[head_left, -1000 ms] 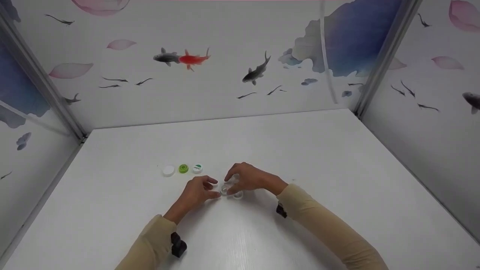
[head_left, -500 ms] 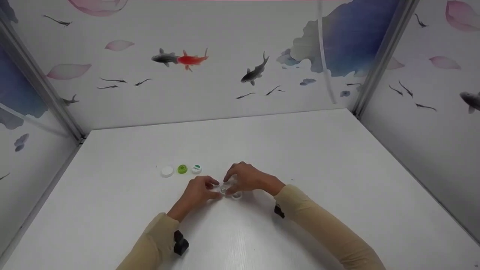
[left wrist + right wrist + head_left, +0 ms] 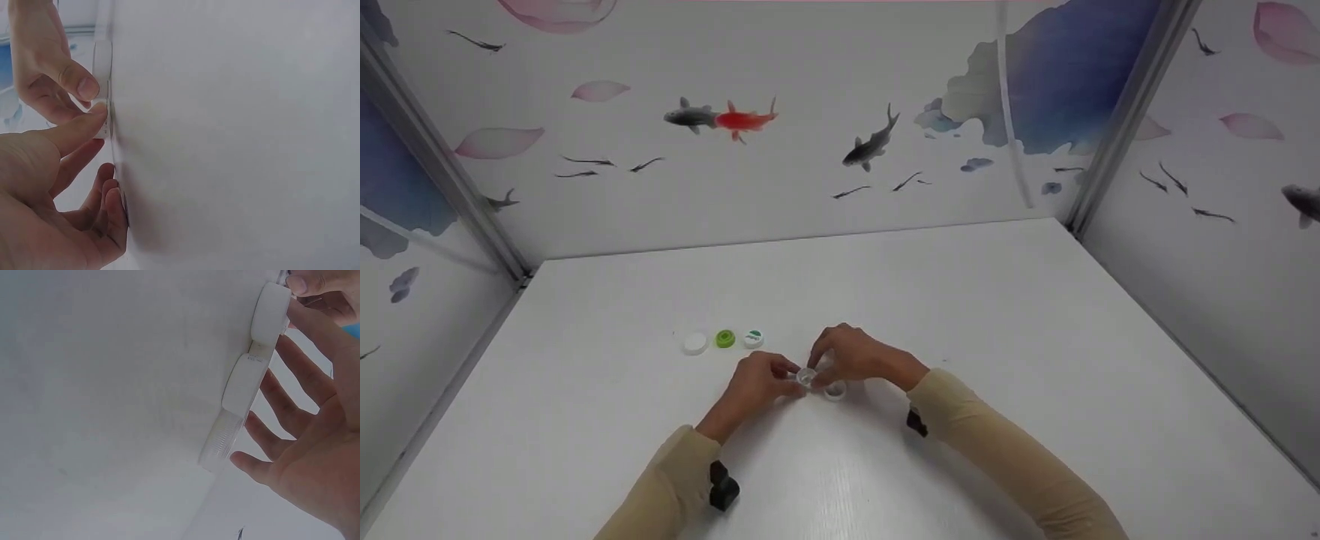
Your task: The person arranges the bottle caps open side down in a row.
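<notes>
My left hand (image 3: 750, 384) comes in from the left, its thumb and forefinger pinching the side of a small round clear cap (image 3: 806, 376). From the other side my right hand (image 3: 851, 355) grips the same cap between thumb and forefinger, the other fingers spread over the pieces. Just below the right thumb lies another round cap (image 3: 835, 391), pale-rimmed with a clear, darker middle. In the right wrist view, two white caps (image 3: 246, 384) and a clear ridged piece (image 3: 221, 439) stand in a row beside the right fingers. The palm hides part of a clear piece.
Behind the left hand a white cap (image 3: 695, 343), a green cap (image 3: 725, 338) and a white cap with green print (image 3: 754, 338) lie in a row. The white table (image 3: 840, 465) is bounded by patterned panels (image 3: 810, 180) at the back and sides.
My left hand has moved slightly right, closing the gap to the clear cap. The cap's ring has shifted slightly up in the head view and shows more plainly. The right hand stays nearly still.
</notes>
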Available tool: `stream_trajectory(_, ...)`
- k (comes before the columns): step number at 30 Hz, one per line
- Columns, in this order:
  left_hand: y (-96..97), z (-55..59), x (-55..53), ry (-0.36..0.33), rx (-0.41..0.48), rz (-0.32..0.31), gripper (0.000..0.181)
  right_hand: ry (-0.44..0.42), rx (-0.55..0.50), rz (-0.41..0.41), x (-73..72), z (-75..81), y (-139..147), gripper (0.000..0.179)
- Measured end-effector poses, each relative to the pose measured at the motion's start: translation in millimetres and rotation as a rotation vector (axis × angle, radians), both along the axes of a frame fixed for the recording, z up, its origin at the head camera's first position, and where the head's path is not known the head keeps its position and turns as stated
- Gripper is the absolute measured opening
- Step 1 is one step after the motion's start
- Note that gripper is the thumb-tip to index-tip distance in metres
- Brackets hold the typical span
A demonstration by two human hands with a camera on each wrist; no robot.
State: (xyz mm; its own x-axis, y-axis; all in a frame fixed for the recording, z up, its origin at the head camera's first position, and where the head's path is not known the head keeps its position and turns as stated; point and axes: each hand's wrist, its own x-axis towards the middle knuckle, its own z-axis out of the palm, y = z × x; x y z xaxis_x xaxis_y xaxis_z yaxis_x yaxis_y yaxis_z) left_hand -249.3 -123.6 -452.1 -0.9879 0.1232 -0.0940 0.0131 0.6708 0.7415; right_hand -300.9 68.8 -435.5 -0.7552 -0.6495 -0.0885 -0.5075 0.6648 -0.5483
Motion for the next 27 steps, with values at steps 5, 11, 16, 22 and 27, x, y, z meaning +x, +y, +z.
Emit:
stream_trajectory(5, -1.6, 4.2, -0.9, 0.007, 0.020, 0.011, 0.022, -0.028, -0.085, 0.001, -0.9, 0.1, 3.7, 0.020)
stream_trajectory(11, -4.3, 18.8, -4.6, 0.020, 0.074, 0.035, 0.024, -0.061, -0.183, -0.048, 0.1, 10.1, 9.7, 0.022)
stream_trajectory(16, -6.8, 31.6, -7.1, 0.061, 0.149, 0.018, 0.026, -0.043, -0.267, -0.062, -1.0, 17.8, 13.6, 0.025)
stream_trajectory(22, -11.7, 40.0, -7.2, 0.077, 0.295, 0.001, 0.030, -0.025, -0.357, -0.094, -0.5, 25.2, 14.9, 0.029)
stream_trajectory(27, -13.2, 42.9, -7.6, 0.055, 0.373, 0.038, 0.037, -0.032, -0.435, -0.133, 0.9, 27.1, 12.7, 0.028)
